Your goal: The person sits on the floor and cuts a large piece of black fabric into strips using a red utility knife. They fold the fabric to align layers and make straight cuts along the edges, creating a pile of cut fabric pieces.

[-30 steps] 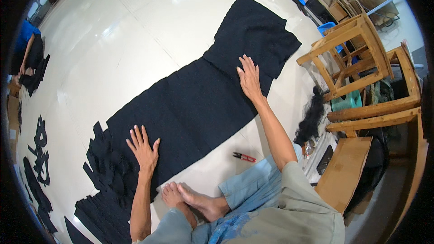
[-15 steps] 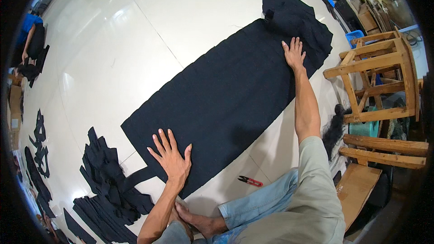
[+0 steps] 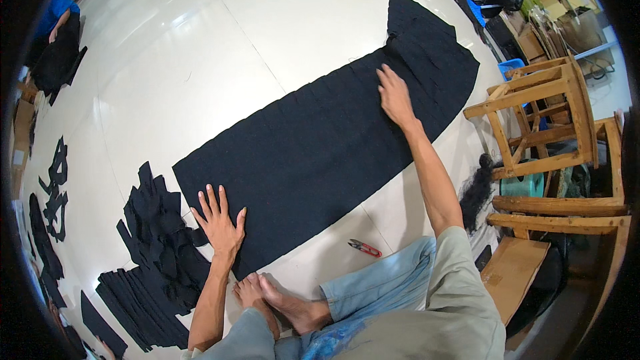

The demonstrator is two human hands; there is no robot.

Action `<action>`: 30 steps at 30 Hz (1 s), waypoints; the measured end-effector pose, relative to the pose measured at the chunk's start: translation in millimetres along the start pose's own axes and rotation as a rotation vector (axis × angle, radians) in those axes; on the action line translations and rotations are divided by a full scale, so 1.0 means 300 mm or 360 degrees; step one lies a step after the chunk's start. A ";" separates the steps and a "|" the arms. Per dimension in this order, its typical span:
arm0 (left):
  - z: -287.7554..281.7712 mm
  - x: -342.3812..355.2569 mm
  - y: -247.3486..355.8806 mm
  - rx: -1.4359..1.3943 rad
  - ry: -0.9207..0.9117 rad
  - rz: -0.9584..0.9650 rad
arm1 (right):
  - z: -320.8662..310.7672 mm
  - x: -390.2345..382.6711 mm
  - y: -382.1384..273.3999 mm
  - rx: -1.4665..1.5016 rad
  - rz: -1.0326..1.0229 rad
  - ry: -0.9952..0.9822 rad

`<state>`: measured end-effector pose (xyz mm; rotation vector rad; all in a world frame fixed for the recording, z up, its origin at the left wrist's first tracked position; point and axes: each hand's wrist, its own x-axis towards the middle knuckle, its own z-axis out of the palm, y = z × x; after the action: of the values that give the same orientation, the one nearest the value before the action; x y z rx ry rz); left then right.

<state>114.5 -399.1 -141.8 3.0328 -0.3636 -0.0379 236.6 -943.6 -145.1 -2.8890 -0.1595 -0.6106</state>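
Note:
A long dark navy cloth (image 3: pixel 320 140) lies spread flat on the glossy white floor, running from lower left to upper right. My left hand (image 3: pixel 218 223) rests palm down, fingers spread, on the cloth's near left corner. My right hand (image 3: pixel 395 97) presses flat on the cloth toward its far right end, arm stretched out. Both hands hold nothing. My bare feet (image 3: pixel 280 303) are tucked just in front of me.
A small red-handled thread snip (image 3: pixel 364 248) lies on the floor by my right knee. Piles of dark cloth cuttings (image 3: pixel 157 247) sit to the left. Wooden stools (image 3: pixel 547 127) and frames stand at the right. Another person in blue (image 3: pixel 57 17) sits at far left.
My right hand has slid back along the cloth toward me from its far end. The left hand has shifted slightly on the near corner as my view moved.

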 end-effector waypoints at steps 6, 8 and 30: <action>0.013 0.002 -0.003 0.0016 -0.0064 -0.0069 | 0.138 0.246 0.063 -0.0502 0.0295 -0.0612; 0.011 0.003 -0.004 0.0006 -0.0086 -0.0074 | 0.128 0.271 0.113 -0.0539 0.0218 -0.0433; 0.009 0.008 -0.011 -0.0019 -0.0125 -0.0088 | 0.115 0.045 -0.294 -0.0314 0.0096 -0.0140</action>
<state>117.5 -396.7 -144.9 3.0355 -0.2846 -0.1629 249.8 -849.6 -156.5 -3.0996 -0.0251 -0.5160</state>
